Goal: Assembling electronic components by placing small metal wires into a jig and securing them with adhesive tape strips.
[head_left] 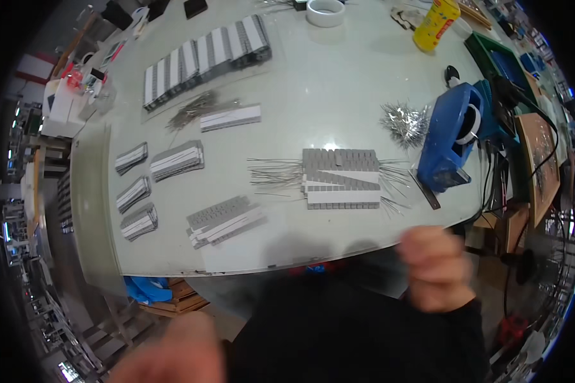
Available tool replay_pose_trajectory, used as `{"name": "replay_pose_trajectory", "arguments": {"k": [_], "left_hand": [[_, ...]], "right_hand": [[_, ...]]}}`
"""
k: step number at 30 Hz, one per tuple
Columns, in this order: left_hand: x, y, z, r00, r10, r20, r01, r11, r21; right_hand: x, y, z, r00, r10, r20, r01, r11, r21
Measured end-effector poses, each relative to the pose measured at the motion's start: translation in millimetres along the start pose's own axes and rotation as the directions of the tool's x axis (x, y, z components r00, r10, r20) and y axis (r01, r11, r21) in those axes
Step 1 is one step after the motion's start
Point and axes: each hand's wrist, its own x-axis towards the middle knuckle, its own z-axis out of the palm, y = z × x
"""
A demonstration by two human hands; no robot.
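At the far left, small stacks of grey-and-white strips (134, 191) are laid in a column just inside the left edge of the pale worktop (313, 102). The left hand (172, 351) is seen low in the picture, near of the worktop's near edge and well apart from it; it is blurred, and whether its fingers are spread or pressed together cannot be told. A larger strip bundle (224, 220) is set close to the near edge, with bare surface on both sides of it. A long row of strip packs (204, 57) is ranged along the far left part of the worktop. Between that row and the central block of grey strips (342, 179), a broad open stretch of worktop is left. Thin wires (275, 173) are fanned out from the block on its left and right. The right hand (435, 268) is held just past the near edge, nearest to that block but not touching it; its fingers are curled together, and nothing pinched can be made out. A heap of wire ends (405, 122) and a blue tape dispenser (450, 137) are placed by the right edge.
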Motion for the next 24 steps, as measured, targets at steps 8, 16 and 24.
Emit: {"name": "replay_pose_trajectory", "arguments": {"k": [8, 16, 24], "left_hand": [[-183, 9, -4, 0.288, -0.858, 0.425, 0.370, 0.509, 0.777], [-198, 23, 10, 0.156, -0.894, 0.419, 0.351, 0.447, 0.823], [-194, -1, 9, 0.117, -0.911, 0.395, 0.261, 0.412, 0.873]], "right_hand": [[-74, 68, 38, 0.960, 0.282, 0.002, -0.239, 0.818, -0.523], [-68, 68, 34, 0.920, 0.367, 0.141, -0.129, 0.621, -0.773], [-44, 88, 23, 0.922, 0.358, 0.145, -0.090, 0.564, -0.821]]}}
